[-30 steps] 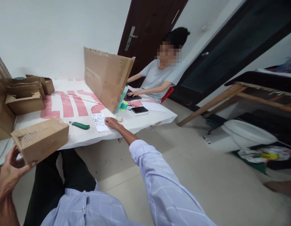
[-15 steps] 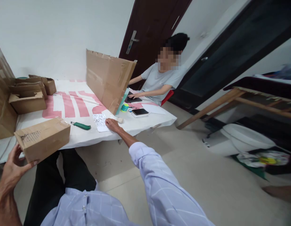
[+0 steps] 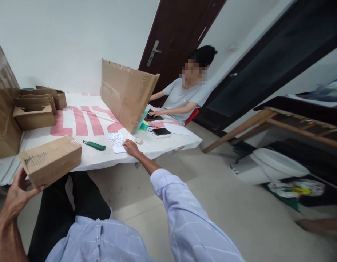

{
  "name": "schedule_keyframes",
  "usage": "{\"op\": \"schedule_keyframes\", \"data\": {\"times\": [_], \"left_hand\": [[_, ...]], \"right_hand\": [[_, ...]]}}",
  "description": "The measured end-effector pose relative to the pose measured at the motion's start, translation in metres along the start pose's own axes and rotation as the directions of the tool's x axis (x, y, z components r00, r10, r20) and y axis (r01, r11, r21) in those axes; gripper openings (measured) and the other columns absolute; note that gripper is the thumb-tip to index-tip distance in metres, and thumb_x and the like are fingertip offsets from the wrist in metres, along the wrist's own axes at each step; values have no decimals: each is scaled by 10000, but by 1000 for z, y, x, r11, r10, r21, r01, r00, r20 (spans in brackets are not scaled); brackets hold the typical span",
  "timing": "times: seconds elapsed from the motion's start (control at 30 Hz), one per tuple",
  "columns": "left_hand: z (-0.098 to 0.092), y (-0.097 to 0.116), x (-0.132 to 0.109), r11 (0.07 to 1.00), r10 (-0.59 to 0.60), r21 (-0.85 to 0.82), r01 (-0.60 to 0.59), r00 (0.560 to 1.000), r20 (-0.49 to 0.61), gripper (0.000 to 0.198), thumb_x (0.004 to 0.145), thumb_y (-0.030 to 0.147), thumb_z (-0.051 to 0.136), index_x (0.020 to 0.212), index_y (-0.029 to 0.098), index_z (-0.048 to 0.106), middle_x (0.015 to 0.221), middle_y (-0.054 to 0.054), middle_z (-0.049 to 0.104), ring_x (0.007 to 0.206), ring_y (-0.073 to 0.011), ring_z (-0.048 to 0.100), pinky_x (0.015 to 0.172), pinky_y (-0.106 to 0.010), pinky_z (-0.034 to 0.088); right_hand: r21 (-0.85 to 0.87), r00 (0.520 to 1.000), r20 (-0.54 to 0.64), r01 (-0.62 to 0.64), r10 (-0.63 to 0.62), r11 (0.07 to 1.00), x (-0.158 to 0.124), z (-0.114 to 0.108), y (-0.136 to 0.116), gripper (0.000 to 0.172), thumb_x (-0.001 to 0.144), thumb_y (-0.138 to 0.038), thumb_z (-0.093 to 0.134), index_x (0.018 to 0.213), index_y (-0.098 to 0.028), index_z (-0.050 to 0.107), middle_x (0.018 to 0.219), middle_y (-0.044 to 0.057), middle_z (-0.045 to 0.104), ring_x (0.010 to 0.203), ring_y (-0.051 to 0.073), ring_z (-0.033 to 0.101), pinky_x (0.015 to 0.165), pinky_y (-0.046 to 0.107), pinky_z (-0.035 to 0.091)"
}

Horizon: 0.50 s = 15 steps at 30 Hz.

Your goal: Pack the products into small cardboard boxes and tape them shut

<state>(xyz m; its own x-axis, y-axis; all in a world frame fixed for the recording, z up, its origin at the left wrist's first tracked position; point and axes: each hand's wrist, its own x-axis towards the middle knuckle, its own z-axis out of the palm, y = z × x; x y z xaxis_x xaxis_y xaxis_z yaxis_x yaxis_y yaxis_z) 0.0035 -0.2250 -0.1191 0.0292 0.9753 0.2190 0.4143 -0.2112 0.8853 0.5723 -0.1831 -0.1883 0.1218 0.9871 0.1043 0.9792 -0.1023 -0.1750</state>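
My left hand (image 3: 21, 194) grips the near end of a closed cardboard box (image 3: 52, 160), which reaches over the table's front edge. Toward the table's middle, my right hand (image 3: 131, 147) has its fingers closed at the right edge of a white sheet with dark printed marks (image 3: 116, 142). A small pale lump (image 3: 139, 140) lies just beyond that hand. Between the box and the sheet rests a green cutter (image 3: 94, 145), touched by neither hand.
A large cardboard panel (image 3: 127, 94) stands on the table (image 3: 168, 145). Behind it sits a person (image 3: 182, 98), hands on a dark device. Nearby are a green tape roll (image 3: 143, 126) and a phone (image 3: 161, 131). Open boxes (image 3: 34, 116) stand at left.
The view has shifted slightly. Both hands keep nearly the same places, the left on the box and the right at the sheet.
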Motion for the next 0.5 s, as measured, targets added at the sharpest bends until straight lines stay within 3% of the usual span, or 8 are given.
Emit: {"op": "schedule_keyframes", "data": {"times": [0.1,0.2,0.4,0.5], "left_hand": [[0,6,-4,990,-80,-110,87,994,67,1258,469,554,1008,1578,328,460,1598,-107,567,1446,-418,563,1174,-548,525],[-1,12,-8,987,-85,-130,91,995,53,1226,461,517,1015,1551,313,492,1635,-89,534,1506,-419,497,1243,-564,449],[-1,3,-8,981,-45,-185,50,999,31,1163,531,456,988,1559,331,460,1650,-64,518,1538,-416,456,1252,-600,432],[1,-6,-12,974,-11,-226,12,1000,6,1227,558,454,988,1611,296,379,1699,-131,437,1573,-424,398,1236,-589,452]], "right_hand": [[33,999,-46,1,0,999,-5,5,-1,280,1005,-144,503,985,-144,782,1170,143,726,1104,214,608,1006,268,433],[78,994,-110,-12,21,997,-11,9,-2,262,975,-128,510,1025,-137,767,1143,149,732,1084,221,621,1018,282,448],[189,955,-285,-28,82,982,-25,8,-6,307,928,-126,444,1042,-152,728,1055,127,736,1004,224,633,936,316,509],[254,925,-374,35,64,967,-30,5,-25,338,900,-119,398,1029,-147,710,1028,148,709,963,244,637,915,372,536]]}}
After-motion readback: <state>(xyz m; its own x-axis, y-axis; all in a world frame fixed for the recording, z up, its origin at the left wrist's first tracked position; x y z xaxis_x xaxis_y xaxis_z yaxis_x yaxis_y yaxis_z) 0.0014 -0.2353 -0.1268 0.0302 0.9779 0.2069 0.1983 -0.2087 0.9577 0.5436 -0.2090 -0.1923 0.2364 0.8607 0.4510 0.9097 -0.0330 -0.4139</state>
